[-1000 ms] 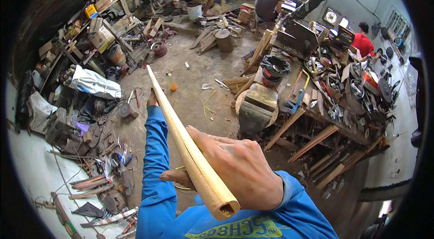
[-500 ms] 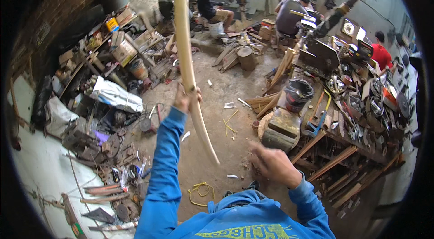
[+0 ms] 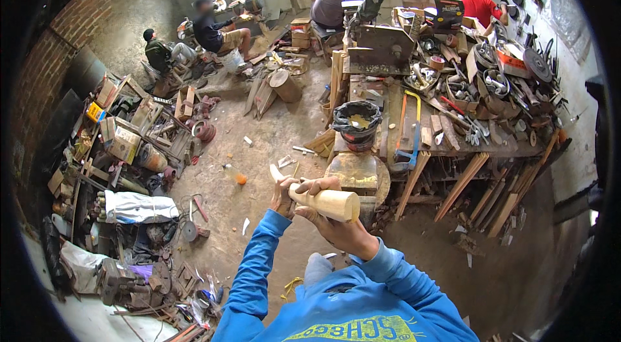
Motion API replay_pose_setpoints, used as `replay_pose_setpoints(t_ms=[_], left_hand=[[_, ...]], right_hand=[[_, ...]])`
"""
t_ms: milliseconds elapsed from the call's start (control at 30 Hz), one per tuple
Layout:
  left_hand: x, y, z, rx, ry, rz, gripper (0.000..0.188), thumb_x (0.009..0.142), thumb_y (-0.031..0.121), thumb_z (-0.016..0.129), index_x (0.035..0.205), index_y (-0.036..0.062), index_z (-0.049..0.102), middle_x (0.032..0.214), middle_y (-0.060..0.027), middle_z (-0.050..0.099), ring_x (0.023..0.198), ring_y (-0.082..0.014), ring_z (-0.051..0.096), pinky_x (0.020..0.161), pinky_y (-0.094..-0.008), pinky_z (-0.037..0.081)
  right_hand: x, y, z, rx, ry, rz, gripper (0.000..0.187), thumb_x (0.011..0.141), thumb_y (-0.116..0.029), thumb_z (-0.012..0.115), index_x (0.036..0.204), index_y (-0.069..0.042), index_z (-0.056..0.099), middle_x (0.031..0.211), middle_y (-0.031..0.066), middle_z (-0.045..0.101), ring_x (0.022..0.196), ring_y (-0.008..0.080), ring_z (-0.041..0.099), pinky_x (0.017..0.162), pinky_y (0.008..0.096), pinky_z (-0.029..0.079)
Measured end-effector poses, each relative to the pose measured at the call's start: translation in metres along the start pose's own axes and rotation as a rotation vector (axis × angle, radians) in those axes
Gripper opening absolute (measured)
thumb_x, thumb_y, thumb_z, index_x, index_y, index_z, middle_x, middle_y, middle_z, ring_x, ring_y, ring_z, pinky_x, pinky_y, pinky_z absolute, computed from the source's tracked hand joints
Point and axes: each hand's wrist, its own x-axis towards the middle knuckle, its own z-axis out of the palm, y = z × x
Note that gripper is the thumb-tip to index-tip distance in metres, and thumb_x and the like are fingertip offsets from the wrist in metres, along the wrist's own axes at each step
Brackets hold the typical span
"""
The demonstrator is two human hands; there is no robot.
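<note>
A pale, curved wooden piece (image 3: 333, 204) lies across both my hands in front of my chest. Its thick, flat-cut end points right and toward me, and its thinner end points away to the left. My left hand (image 3: 283, 197) is closed round the thin part. My right hand (image 3: 336, 229) grips the thick part from below, with fingers over the top. Just beyond the wood stands a vise-like metal block (image 3: 354, 174) on a round wooden base, dusted with shavings.
A black-lined bucket (image 3: 358, 123) stands behind the block. To the right, a workbench (image 3: 479, 146) carries a hacksaw (image 3: 409, 128) and heaped tools. Scrap piles (image 3: 129, 141) line the left side. Several people sit working at the back, one in a red shirt (image 3: 477, 9).
The wooden piece has swung from upright to pointing toward me. My right hand, free before, now grips its thick end. My view has turned to the right.
</note>
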Motion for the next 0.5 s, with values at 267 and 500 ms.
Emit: replay_pose_setpoints(t_ms=[267,500], left_hand=[[0.037,0.000,-0.018,-0.255,-0.121,-0.134,0.040,0.081,0.001,0.067,0.120,0.0046,0.056,0.116,-0.0179,0.061,0.109,-0.0364,0.058,0.094,-0.0414,0.046],[0.083,-0.008,-0.093,-0.119,-0.094,0.028,0.040,0.078,0.017,0.075,0.115,0.0061,0.065,0.104,-0.0122,0.069,0.091,-0.0289,0.065,0.080,-0.0362,0.048]], right_hand=[[0.043,0.014,-0.021,-0.384,0.060,-0.088,0.031,0.089,-0.013,0.071,0.109,-0.002,0.050,0.103,0.0077,0.052,0.096,0.0176,0.057,0.080,0.0326,0.050],[0.067,0.033,-0.028,0.031,0.364,0.123,0.033,0.099,-0.019,0.057,0.116,-0.003,0.035,0.110,0.0122,0.057,0.100,0.0154,0.059,0.082,0.0257,0.051]])
